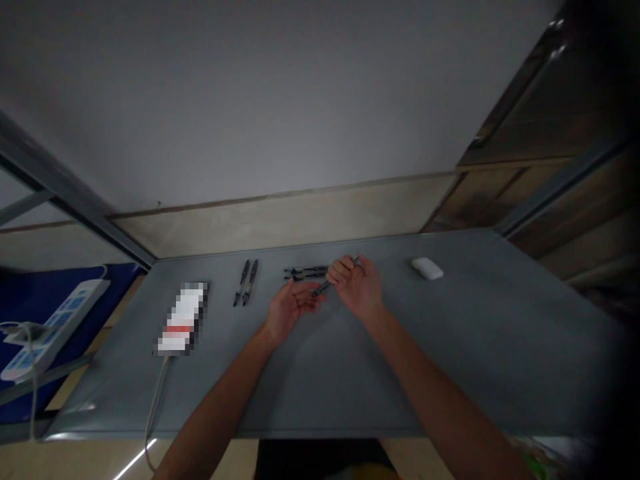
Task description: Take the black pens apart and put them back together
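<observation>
My right hand [356,285] is closed around a dark pen [324,287], which slants down to the left out of my fist. My left hand [291,308] lies palm up just left of it, fingers loosely spread, with the pen's lower tip close to its fingertips. Just beyond my hands a small bunch of dark pens [306,272] lies on the grey table [450,347]. Two more pens [246,282] lie side by side further left.
A phone [182,319] with a white cable lies at the table's left. A white case [427,268] sits at the far right. A white power strip [53,328] rests on a blue surface beyond the left edge. Wooden shelving stands at right.
</observation>
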`<action>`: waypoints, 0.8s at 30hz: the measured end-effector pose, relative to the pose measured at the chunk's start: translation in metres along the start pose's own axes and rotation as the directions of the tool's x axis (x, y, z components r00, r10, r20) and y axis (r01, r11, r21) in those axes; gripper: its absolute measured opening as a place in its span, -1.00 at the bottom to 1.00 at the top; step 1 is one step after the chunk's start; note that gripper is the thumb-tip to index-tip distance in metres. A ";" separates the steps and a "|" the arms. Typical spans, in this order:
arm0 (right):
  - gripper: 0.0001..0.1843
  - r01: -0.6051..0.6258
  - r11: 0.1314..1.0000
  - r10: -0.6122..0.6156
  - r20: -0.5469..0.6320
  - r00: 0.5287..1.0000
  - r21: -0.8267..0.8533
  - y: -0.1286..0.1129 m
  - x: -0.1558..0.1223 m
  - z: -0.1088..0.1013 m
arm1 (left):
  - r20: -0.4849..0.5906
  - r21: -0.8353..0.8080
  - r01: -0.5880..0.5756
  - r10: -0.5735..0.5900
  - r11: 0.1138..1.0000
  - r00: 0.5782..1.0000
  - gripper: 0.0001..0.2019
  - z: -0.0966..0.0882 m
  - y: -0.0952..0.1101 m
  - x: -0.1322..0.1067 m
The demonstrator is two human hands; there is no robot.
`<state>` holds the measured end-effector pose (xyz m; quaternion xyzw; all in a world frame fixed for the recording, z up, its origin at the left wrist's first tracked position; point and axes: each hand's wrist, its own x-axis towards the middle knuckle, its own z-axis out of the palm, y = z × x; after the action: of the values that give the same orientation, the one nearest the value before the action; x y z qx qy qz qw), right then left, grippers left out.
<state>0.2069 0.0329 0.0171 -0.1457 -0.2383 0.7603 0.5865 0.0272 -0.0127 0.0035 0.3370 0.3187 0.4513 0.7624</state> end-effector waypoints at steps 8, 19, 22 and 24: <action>-0.56 -0.002 1.000 0.002 -0.023 1.000 0.015 0.001 0.000 0.001 | -0.064 0.108 -0.079 0.086 0.991 0.994 -0.56 0.001 -0.009 0.001; -0.60 0.011 0.836 -0.066 -0.079 0.995 -0.548 0.020 0.002 -0.008 | -0.407 0.248 -0.376 0.448 0.893 0.796 -0.81 -0.017 0.007 0.001; -0.59 0.058 0.661 -0.039 0.043 0.998 -0.749 0.027 -0.002 -0.004 | -0.468 0.125 -0.436 0.441 0.891 0.766 -0.81 -0.029 0.021 -0.001; -0.60 0.102 0.534 0.018 0.132 0.991 -0.840 0.031 -0.005 0.001 | -0.486 0.080 -0.432 0.413 0.898 0.770 -0.78 -0.035 0.027 -0.002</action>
<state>0.1826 0.0214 0.0011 -0.3570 -0.6149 0.5441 0.4454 -0.0138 0.0035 0.0052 0.2600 0.4097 0.6871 0.5407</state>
